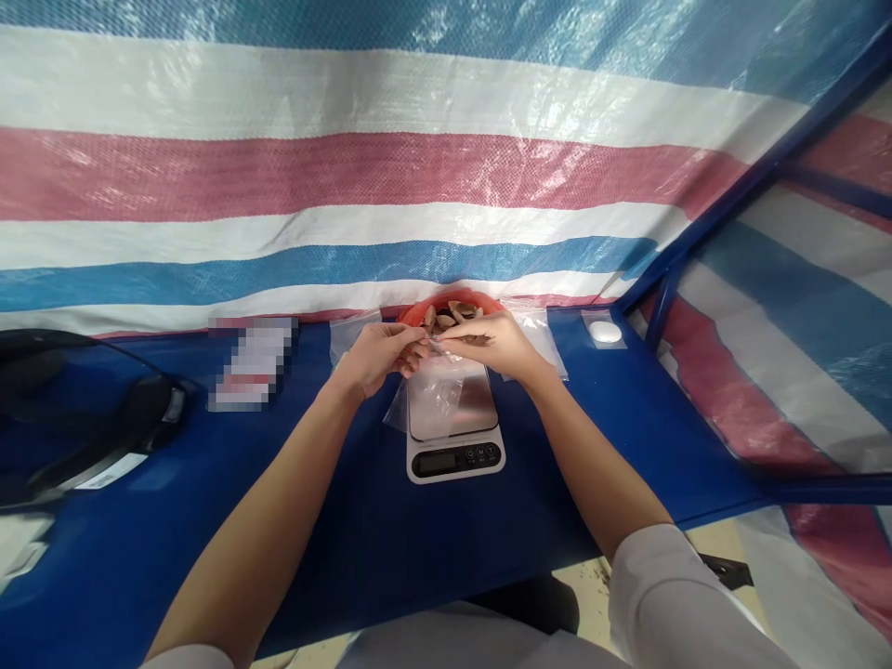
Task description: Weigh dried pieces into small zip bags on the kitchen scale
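My left hand (380,355) and my right hand (498,344) meet above a kitchen scale (456,461), fingertips pinched together on the top edge of a clear plastic bag (440,386). The bag hangs down over the scale's shiny metal plate, and its contents, if any, are hard to make out. Just behind my fingers sits a red bag (416,312) with its mouth open, holding several brown, dried-looking slices (460,311). The scale's display looks dark, with round buttons beside it.
Flat clear bags (542,336) lie on both sides of the red bag. At the right is a small packet with a white oval thing (605,332). A blurred-out pack (252,364) and a black strapped object (132,418) are at left. Striped sheeting (348,177) walls the blue table (348,557).
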Motion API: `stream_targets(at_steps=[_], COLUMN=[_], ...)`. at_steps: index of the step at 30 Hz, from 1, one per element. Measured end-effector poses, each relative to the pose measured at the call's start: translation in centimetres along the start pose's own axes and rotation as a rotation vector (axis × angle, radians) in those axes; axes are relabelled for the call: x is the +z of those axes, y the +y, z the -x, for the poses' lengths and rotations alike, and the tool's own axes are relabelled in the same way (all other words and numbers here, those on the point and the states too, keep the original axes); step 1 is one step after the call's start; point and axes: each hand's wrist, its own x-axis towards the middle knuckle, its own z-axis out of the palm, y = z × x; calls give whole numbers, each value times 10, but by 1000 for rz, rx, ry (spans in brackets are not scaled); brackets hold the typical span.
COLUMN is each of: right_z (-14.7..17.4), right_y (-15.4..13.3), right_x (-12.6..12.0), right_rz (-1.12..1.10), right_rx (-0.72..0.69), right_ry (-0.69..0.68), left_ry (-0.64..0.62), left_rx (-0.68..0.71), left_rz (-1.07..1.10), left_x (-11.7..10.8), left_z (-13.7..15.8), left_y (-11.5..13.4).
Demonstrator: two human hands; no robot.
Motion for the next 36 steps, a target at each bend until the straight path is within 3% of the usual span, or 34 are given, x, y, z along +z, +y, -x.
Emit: stream_targets(at_steps=[6, 13, 20, 26, 33, 36], right_z=[-2, -5, -5, -1, -2, -2], right_y=[-10, -13, -7, -2, -5, -6], right_x=[-3, -2, -4, -16, -21, -20], right_rz=[-241, -191, -214, -297, -381, -385], right_rx=[307, 368, 440, 513, 524, 527], right_ry=[-69, -160, -103, -84, -104, -78], left_ry=[-52, -96, -49, 131, 166, 127], left_rx=[155, 202, 287, 452, 687, 716], left_rz=[-105, -230, -395, -679, -770, -822], left_x=[1, -1, -6, -14, -2, 4], left_z=[0, -1, 1, 1, 0, 2], left_y=[-4, -6, -2, -1, -9, -14])
